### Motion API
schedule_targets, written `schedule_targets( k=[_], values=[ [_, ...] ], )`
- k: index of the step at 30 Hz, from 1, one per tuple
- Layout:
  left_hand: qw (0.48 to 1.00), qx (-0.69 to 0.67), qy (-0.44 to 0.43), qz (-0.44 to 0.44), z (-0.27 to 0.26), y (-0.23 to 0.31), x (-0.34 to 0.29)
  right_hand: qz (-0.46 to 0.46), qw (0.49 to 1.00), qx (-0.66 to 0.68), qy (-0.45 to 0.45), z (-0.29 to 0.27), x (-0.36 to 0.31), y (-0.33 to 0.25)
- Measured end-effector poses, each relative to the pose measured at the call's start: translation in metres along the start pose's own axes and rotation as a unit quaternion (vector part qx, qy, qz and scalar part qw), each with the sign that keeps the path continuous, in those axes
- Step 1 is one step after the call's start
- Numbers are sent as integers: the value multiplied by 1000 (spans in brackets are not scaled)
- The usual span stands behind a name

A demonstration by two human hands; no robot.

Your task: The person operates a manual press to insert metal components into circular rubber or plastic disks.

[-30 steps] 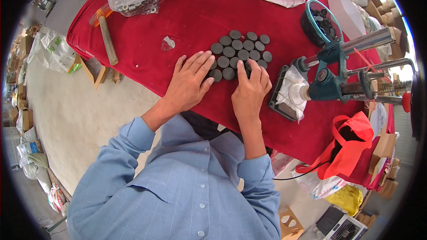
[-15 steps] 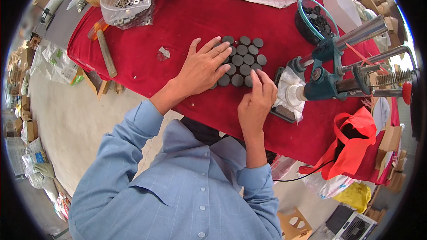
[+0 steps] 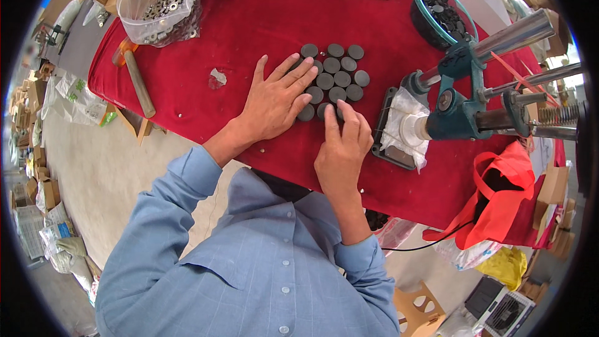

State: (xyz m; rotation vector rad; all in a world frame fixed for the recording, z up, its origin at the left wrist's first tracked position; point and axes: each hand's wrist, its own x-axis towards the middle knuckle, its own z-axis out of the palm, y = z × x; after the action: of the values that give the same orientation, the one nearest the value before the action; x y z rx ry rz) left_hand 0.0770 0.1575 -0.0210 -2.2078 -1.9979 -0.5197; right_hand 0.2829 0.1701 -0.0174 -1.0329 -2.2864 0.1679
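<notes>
The counter [image 3: 249,19] has a red cloth on it. Near its front edge, a bunch of round, dark gray discs [image 3: 342,79] lies flat in close rows. They are between and just past the two hands, and many of them touch each other.

The left hand [image 3: 274,103] is on the left side of the bunch, palm down. Its fingers are spread wide and reach over some discs. It is not wrapped around any of them. The thumb tip is right by a disc at the near left corner.

The right hand [image 3: 342,150] is at the near side of the bunch. Its fingers are a bit bent, and the tips point at the closest discs. The pointer finger is right at one of them. I cannot tell if the fingers pinch a disc, because the hand hides that spot.

To the right is a green and silver machine [image 3: 455,115] with white plastic [image 3: 405,112] on its base. Behind it is a bowl [image 3: 424,27] with a blue-green rim, full of small dark bits. On the far left is a hammer [image 3: 140,84], with a clear bag [image 3: 131,0] of metal rings near it. A red bag [image 3: 499,203] is at the right.
</notes>
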Motion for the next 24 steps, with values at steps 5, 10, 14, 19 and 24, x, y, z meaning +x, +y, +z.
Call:
schedule_targets(
  k=[5,10,14,19,24],
  values=[
    [988,-149,14,-33,-3,-6,-1,-11,1000,-13,-22,3,-1,2],
    [988,-140,-52,-30,-20,-11,-22,78,988,130,24,6,-3,8],
    [993,-103,-60,-19,-11,-3,-19,119,978,168,25,9,5,16],
    [995,-74,-4,-73,5,12,-6,130,974,187,14,25,35,38],
    [983,-135,2,-127,-8,25,-22,121,971,204,26,17,48,42]
  ],
)
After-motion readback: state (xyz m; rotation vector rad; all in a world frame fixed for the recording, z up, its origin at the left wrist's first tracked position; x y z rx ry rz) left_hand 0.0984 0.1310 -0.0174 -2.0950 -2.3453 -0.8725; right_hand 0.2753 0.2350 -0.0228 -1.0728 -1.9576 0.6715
